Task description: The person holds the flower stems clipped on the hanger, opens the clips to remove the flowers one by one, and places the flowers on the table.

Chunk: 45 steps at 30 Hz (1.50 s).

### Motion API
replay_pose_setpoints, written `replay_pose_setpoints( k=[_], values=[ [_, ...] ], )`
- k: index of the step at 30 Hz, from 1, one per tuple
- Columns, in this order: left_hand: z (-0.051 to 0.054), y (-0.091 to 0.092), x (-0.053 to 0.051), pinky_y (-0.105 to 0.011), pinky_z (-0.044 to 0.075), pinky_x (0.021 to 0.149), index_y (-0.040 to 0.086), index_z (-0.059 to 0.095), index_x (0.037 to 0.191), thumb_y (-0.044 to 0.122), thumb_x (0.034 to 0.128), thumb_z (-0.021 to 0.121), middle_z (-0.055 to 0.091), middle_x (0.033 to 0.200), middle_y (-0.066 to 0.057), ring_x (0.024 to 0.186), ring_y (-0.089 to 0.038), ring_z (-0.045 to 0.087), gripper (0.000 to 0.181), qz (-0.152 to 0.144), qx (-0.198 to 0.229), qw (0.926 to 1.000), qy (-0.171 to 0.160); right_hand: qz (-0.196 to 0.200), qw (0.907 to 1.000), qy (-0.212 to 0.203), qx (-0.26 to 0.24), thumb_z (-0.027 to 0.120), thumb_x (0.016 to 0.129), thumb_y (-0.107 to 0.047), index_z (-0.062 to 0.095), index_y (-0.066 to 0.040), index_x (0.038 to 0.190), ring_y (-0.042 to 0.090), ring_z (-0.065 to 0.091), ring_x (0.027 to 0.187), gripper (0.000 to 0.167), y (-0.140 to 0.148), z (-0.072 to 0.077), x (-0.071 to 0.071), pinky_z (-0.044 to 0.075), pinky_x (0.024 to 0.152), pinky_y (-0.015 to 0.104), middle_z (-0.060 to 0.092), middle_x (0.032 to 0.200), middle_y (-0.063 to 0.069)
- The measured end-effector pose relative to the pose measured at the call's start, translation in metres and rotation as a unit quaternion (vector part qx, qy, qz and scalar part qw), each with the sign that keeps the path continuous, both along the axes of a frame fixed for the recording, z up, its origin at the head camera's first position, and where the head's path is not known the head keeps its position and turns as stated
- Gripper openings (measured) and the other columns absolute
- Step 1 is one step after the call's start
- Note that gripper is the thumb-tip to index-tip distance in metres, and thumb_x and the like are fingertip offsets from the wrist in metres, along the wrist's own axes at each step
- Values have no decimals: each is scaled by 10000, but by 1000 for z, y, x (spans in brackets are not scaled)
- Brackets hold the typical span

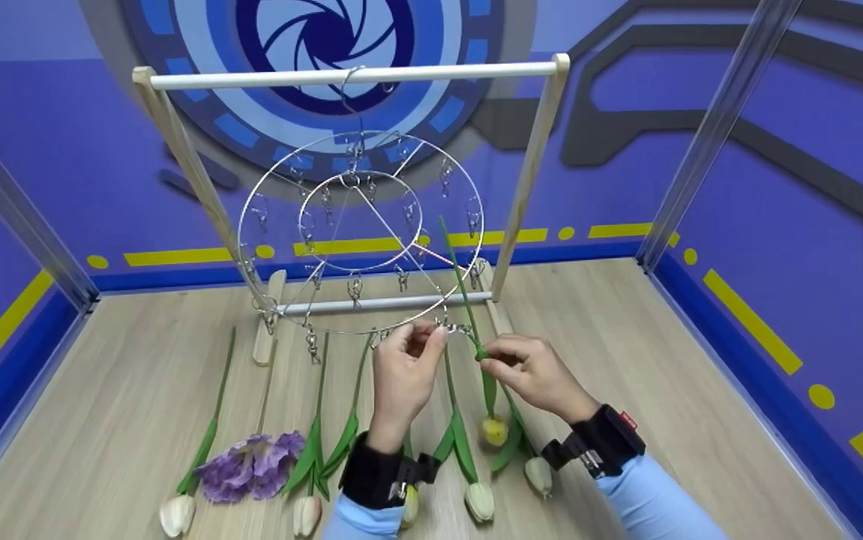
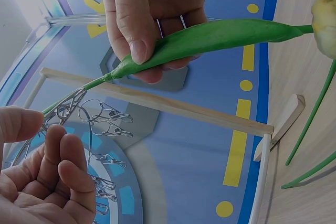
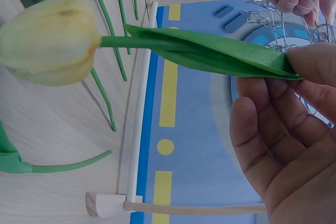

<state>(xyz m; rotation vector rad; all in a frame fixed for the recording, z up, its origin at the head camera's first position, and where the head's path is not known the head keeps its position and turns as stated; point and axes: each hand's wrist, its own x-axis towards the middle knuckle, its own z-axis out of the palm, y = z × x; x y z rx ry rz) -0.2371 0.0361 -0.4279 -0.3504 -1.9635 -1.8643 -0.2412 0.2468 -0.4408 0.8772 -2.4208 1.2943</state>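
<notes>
A round metal clip hanger hangs from a wooden rack by its hook. At its front right, my left hand pinches a wire clip between thumb and fingers. My right hand pinches a pale yellow tulip at the base of its green leaf. The tulip is bloom down, its bare stem pointing up past the ring. In the left wrist view the clip lies against the stem; whether its jaws grip it I cannot tell.
Several flowers lie on the wooden table in front of the rack: a purple flower, a white tulip at left, others such as a cream tulip near the arms. More wire clips dangle around both rings.
</notes>
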Motion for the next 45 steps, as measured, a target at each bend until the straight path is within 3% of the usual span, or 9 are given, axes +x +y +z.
replay_pose_setpoints(
  k=[21, 29, 45],
  values=[
    [3, 0, 1, -234, 500, 717, -42, 695, 1063, 122, 971, 715, 677, 910, -105, 780, -139, 612, 189, 175, 148, 9986, -475, 74, 10000, -37, -36, 687, 964, -24, 767, -92, 969, 47, 535, 727, 105, 3, -3, 0, 469, 639, 220, 693, 859, 23],
    [2, -1, 2, -233, 499, 724, -48, 696, 1093, 100, 980, 691, 684, 933, -114, 798, -145, 612, 186, 200, 187, 9992, -306, -20, 10000, -75, 33, 690, 968, -37, 775, -102, 987, 50, 546, 735, 109, 4, -3, 1, 483, 660, 230, 709, 881, 17],
    [5, -9, 8, -262, 513, 725, 38, 714, 1159, 123, 1033, 625, 709, 1000, -64, 826, -156, 640, 176, -12, -740, 9972, 56, -13, 9999, -64, 93, 689, 979, -51, 770, -84, 995, 57, 555, 744, 90, 12, 1, 3, 494, 657, 227, 716, 902, 48]
  ],
)
